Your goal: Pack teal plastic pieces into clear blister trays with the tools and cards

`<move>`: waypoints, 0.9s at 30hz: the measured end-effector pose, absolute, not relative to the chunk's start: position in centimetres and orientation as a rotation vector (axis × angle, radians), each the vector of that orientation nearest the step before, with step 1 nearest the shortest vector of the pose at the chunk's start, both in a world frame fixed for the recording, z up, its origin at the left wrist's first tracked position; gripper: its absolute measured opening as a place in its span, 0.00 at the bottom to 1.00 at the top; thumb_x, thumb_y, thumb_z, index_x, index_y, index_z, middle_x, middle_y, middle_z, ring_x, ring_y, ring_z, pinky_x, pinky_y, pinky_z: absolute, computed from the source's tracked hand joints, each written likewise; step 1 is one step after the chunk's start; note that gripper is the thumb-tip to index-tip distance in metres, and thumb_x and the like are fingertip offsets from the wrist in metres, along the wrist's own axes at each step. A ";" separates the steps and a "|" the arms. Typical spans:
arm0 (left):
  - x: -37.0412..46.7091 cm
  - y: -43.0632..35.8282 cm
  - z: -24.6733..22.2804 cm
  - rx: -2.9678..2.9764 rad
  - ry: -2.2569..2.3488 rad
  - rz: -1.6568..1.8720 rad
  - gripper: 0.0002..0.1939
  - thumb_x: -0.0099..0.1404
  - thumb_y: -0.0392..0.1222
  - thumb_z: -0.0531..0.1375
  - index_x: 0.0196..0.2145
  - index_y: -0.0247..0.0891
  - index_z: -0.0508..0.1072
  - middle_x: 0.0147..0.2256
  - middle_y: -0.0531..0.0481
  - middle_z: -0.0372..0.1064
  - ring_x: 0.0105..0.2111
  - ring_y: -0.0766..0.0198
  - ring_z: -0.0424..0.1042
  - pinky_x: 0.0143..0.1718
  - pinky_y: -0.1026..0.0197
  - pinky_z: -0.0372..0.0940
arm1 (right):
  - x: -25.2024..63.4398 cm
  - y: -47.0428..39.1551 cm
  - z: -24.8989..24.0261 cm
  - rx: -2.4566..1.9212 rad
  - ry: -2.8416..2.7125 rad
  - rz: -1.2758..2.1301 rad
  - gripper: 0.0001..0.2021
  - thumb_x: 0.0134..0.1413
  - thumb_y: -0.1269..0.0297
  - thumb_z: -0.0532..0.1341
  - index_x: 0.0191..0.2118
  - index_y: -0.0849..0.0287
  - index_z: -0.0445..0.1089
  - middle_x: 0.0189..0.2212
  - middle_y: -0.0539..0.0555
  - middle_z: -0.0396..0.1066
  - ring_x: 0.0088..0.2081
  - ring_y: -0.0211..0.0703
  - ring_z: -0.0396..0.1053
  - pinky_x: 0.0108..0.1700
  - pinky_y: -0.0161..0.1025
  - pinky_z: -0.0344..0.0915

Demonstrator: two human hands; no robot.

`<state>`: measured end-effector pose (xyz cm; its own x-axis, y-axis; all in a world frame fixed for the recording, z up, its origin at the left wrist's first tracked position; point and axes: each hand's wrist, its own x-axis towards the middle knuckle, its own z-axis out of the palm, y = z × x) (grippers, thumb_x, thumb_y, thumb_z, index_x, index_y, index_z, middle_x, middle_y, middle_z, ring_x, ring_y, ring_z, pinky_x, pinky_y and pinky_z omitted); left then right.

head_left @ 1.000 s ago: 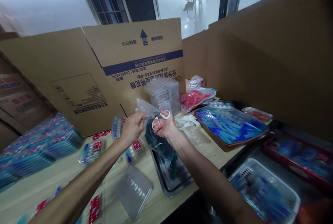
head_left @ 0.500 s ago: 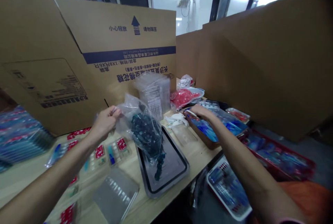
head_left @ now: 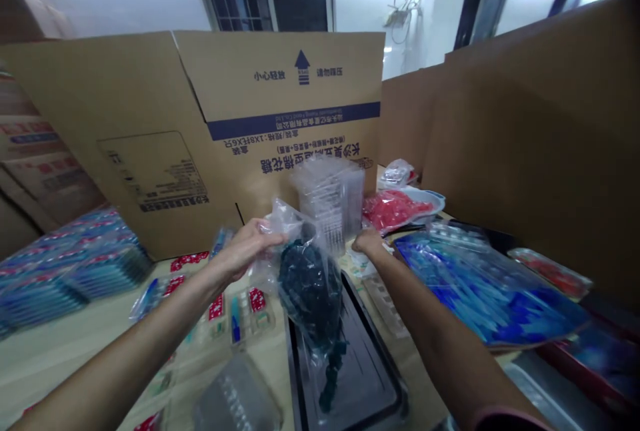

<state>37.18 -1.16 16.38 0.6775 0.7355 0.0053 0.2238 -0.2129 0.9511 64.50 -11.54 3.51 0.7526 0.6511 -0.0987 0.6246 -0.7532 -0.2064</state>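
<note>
My left hand (head_left: 247, 247) is closed on the gathered top of a clear plastic bag (head_left: 313, 291) that holds dark teal pieces. The bag stands tilted over a black metal tray (head_left: 395, 384), and a string of teal pieces (head_left: 330, 377) spills from its lower end onto the tray. Beyond the tray, my right hand (head_left: 369, 242) reaches down at a crumpled white cloth or glove (head_left: 363, 263). Its fingers are mostly hidden and blurred, so what it holds, if anything, does not show. A clear plastic tray (head_left: 387, 304) lies beside that forearm.
Clear trays (head_left: 333, 207) stand stacked against a cardboard box (head_left: 300, 101). Red pieces in a bag (head_left: 395, 209) and blue plastic sticks (head_left: 490, 294) lie at the right. Filled packs (head_left: 257, 311) and an upturned clear tray (head_left: 237, 394) are at left, near stacked blue packs (head_left: 107, 271).
My right hand has left the box of blue sticks for the white cloth; the white item in it no longer shows clearly. My left hand still grips the bag. The view has turned left.
</note>
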 end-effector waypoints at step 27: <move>38.2 -1.2 16.7 1.416 0.687 1.082 0.12 0.50 0.46 0.66 0.26 0.37 0.69 0.22 0.57 0.62 0.21 0.70 0.58 0.22 0.66 0.54 | 59.3 -11.8 11.8 -2.262 -1.074 0.129 0.12 0.54 0.69 0.57 0.35 0.66 0.78 0.40 0.66 0.77 0.49 0.55 0.73 0.43 0.34 0.65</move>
<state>38.22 -1.25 16.70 0.3998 0.8897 0.2205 -0.1786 -0.1603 0.9708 59.35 -11.82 11.83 0.6640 0.7282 0.1702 0.6672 -0.4741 -0.5746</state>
